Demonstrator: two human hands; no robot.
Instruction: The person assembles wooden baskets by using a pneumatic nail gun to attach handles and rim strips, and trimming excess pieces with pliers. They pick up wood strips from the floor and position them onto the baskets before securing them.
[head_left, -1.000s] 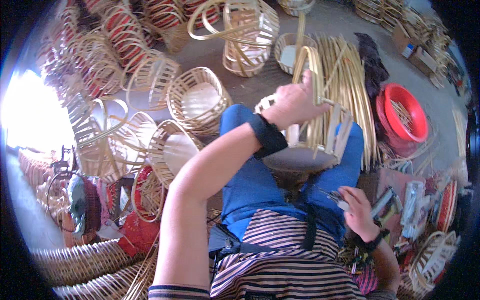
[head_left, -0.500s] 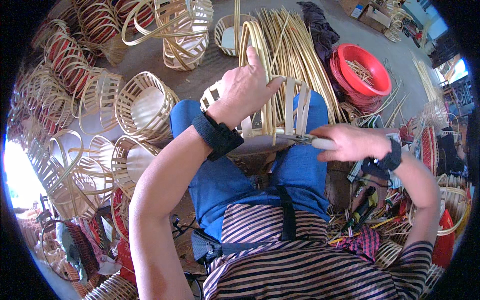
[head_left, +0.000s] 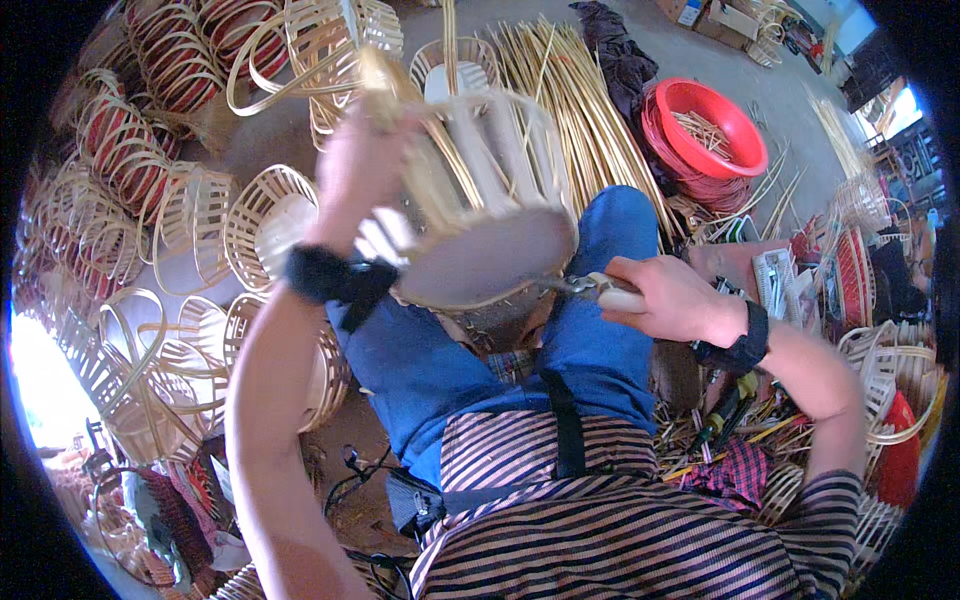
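Note:
My left hand (head_left: 365, 165), blurred by motion, is closed around the handle of a pale woven-strip basket (head_left: 490, 255). The basket hangs tilted above my left thigh, with its flat round underside toward me. Wide upright strips make up its side, and the bent handle strips run up past my fist. In my right hand (head_left: 675, 300) is a pair of shears (head_left: 615, 292) with pale handles and a thin metal end. Its tip points left, close to the lower right rim of the basket's base, over my right thigh (head_left: 610, 340). I cannot tell whether the tip touches the base.
Finished baskets (head_left: 270, 225) stand stacked on the left, and others with red bands (head_left: 120, 130) fill the far left. A bundle of long thin strips (head_left: 570, 110) lies ahead. Beside it a red basin (head_left: 715, 110) holds short sticks. Offcuts and tools (head_left: 730, 410) litter the right side.
My left hand has swung left with the basket, tilting it so its underside shows. Its fingers have gone from a pointing finger to a grip on the handle. The shears stay near my right thigh.

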